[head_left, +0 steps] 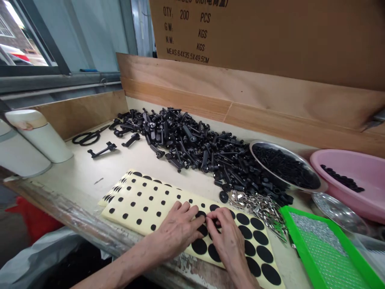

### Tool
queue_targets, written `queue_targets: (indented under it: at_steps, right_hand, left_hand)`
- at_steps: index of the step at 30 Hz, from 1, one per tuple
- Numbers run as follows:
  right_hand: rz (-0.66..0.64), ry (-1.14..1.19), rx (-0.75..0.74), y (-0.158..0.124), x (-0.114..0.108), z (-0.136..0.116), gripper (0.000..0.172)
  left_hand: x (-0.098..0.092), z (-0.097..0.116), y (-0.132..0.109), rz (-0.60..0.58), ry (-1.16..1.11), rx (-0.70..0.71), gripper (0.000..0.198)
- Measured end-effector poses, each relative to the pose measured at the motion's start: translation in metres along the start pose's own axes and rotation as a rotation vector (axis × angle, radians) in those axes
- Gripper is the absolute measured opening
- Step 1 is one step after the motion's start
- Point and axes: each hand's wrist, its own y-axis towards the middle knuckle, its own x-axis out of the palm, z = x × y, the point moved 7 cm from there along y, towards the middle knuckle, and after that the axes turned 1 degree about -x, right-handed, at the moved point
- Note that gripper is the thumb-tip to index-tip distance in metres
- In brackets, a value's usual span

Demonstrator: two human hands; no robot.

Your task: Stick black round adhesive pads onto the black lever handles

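A pale yellow backing sheet (147,218) lies along the front of the bench, apparently on top of others. Large black round stickers (264,254) cover its right part; small black spots dot the left part. My left hand (180,224) rests on the sheet with fingers spread, its fingertips among the large stickers. Close beside those fingertips, my right hand (225,237) pinches thumb and forefinger together at the edge of a black round sticker. The fingers partly hide that sticker, so I cannot tell how far it is lifted.
Behind the sheet lies a heap of black plastic parts (192,140). Small metal pieces (261,206), a metal bowl (323,186), a pink basin (373,172) and a green tray (357,257) stand right. Scissors (87,138) and a white bottle (45,136) are left.
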Motion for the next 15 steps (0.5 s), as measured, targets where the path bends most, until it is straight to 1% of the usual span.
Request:
queue_targets:
  at_steps: [2, 6, 8, 12, 13, 15]
  right_hand:
    - [-0.056, 0.032, 0.027, 0.003, 0.002, 0.001, 0.014]
    - [-0.17, 0.141, -0.015, 0.004, 0.002, -0.005, 0.012]
    - [-0.213, 0.219, -0.031, 0.004, 0.001, -0.009, 0.011]
    - [-0.249, 0.45, -0.003, 0.003, -0.005, -0.013, 0.013]
    - [-0.248, 0.495, 0.01, 0.004, -0.006, -0.013, 0.014]
    - [-0.241, 0.559, 0.028, 0.005, -0.008, -0.011, 0.017]
  left_hand:
    - [0.0, 0.0, -0.002, -0.005, -0.006, -0.006, 0.024]
    - [-0.002, -0.001, -0.004, -0.002, -0.067, -0.024, 0.013]
    - [-0.004, -0.006, -0.005, 0.002, -0.14, -0.065, 0.011]
    - [-0.006, -0.019, -0.007, 0.03, -0.3, -0.215, 0.028]
    - [-0.006, -0.023, -0.006, 0.038, -0.331, -0.253, 0.031]
    - [-0.005, -0.028, -0.005, 0.057, -0.394, -0.319, 0.028]
